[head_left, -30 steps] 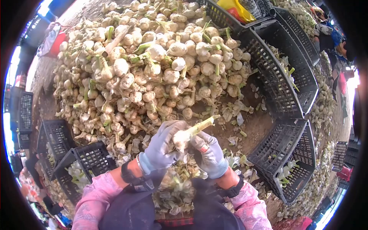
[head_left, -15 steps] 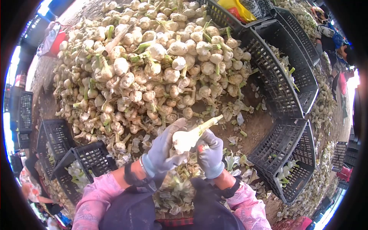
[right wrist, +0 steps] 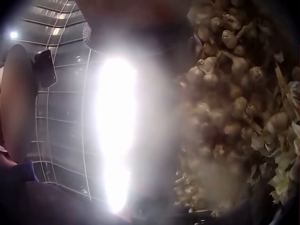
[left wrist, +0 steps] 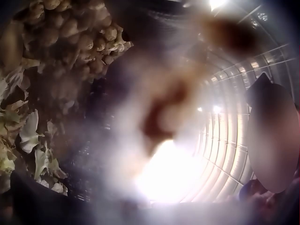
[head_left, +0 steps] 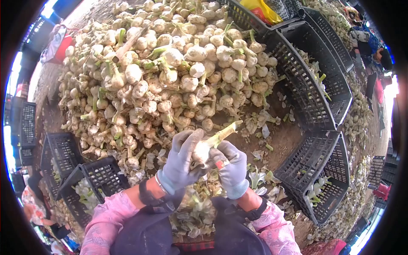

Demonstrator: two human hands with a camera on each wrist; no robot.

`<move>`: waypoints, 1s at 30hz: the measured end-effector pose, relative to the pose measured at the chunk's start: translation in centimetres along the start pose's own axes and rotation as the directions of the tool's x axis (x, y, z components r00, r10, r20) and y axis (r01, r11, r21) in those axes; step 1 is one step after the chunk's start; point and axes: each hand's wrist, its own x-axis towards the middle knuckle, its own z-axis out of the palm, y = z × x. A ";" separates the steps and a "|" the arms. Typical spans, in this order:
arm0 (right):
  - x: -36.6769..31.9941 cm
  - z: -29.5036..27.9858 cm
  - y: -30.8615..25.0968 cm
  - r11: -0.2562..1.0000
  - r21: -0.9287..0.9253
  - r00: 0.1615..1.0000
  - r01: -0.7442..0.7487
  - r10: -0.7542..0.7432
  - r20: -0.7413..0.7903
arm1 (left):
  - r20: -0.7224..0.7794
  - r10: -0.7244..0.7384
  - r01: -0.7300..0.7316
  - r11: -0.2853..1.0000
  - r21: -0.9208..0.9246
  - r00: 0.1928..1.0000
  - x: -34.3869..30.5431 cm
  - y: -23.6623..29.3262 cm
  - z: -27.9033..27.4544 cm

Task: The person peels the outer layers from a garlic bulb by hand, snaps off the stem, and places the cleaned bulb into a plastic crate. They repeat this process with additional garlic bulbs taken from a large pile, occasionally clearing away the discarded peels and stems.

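In the head view a garlic bulb [head_left: 201, 152] with a thick pale-green stalk [head_left: 225, 133] sits between the two gloved hands, its stalk pointing up and to the right. My left hand [head_left: 180, 161], in a grey glove, grips the bulb from the left with thumb and fingers around it. From the right, my right hand [head_left: 231, 168] pinches at the lower side of the bulb near the stalk's base, fingers curled; a red patch shows on its glove. Both wrist views are blurred and glared, and the held bulb is not distinct there.
A large heap of garlic bulbs [head_left: 157, 80] lies ahead. Black plastic crates stand at right [head_left: 316, 170], upper right [head_left: 306, 80] and left [head_left: 104, 176], some containing garlic. Peeled skins [head_left: 195, 212] litter the ground between the knees. Other people are at the far right.
Half a second ago the left hand held the bulb more openly, and the right hand was lower on the stalk side. Now both hands close in around the bulb, which has moved slightly up.
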 end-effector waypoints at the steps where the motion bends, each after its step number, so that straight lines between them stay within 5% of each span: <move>1: 0.1 0.1 0.2 1.000 0.011 1.000 -0.024 0.024 -0.017 | -0.009 0.008 -0.008 1.000 0.025 1.000 0.0 0.0 0.1; 5: 0.5 -0.2 0.7 0.989 -0.140 0.999 0.047 -0.049 -0.007 | -0.041 0.061 -0.056 0.994 0.095 0.997 -0.2 0.2 0.1; 8: 1.5 -0.5 0.2 0.748 -0.526 0.897 0.405 -0.435 0.073 | -0.019 0.051 -0.052 0.998 -0.030 0.999 0.2 0.8 -0.5; 9: 1.8 -0.5 -0.1 0.709 -0.555 0.879 0.434 -0.469 0.088 | 0.010 -0.157 0.153 0.946 -0.285 0.988 0.2 1.2 -0.3; 11: 2.3 -0.7 -0.5 0.624 -0.611 0.837 0.487 -0.532 0.124 | 0.213 -0.490 0.489 0.548 -0.679 0.845 0.1 2.1 0.3; 15: 3.4 -1.5 -0.1 0.496 -0.530 0.654 0.688 -0.740 0.157 | 0.554 -0.300 0.617 0.182 -0.766 0.776 0.9 1.4 -2.2; 16: 3.9 -2.3 0.9 0.791 -0.473 0.858 0.388 -0.498 -0.127 | 0.520 -0.179 0.549 0.313 -0.775 0.835 0.4 2.4 -1.6; 17: 5.1 -4.0 1.3 0.690 -0.645 0.795 0.327 -0.571 -0.207 | 0.520 -0.152 0.540 0.317 -0.780 0.840 0.3 2.7 -1.4; 18: 5.0 -5.1 1.0 0.658 -0.666 0.814 0.351 -0.566 -0.131 | 0.521 -0.126 0.531 0.320 -0.784 0.845 0.1 3.0 -1.1; 20: 3.3 -5.8 -0.1 0.545 -0.725 0.860 0.421 -0.494 0.128 | 0.520 -0.153 0.498 -0.160 -0.852 0.840 0.6 -0.2 -0.7; 21: 2.7 -4.5 -0.5 0.616 -0.609 0.838 0.499 -0.522 0.158 | 0.480 -0.274 0.438 -0.202 -0.876 0.833 0.9 -0.2 -1.2; 23: 0.9 -4.1 -1.1 0.920 -0.198 0.929 0.338 -0.293 0.226 | 0.428 -0.396 0.408 -0.138 -0.902 0.813 1.0 0.1 -1.2; 24: 0.3 -3.8 -1.6 0.934 -0.192 0.932 0.300 -0.244 0.268 | 0.427 -0.428 0.420 -0.117 -0.900 0.796 1.0 0.4 -1.0; 27: 0.8 -1.6 -1.6 0.773 -0.397 0.868 0.495 -0.414 0.276 | 0.444 -0.484 0.492 -0.031 -0.870 0.754 0.7 0.8 -0.4; 30: 0.8 -1.6 -0.3 0.858 -0.363 0.932 0.362 -0.340 0.125 | 0.495 -0.539 0.640 0.111 -0.760 0.682 0.3 0.8 -0.3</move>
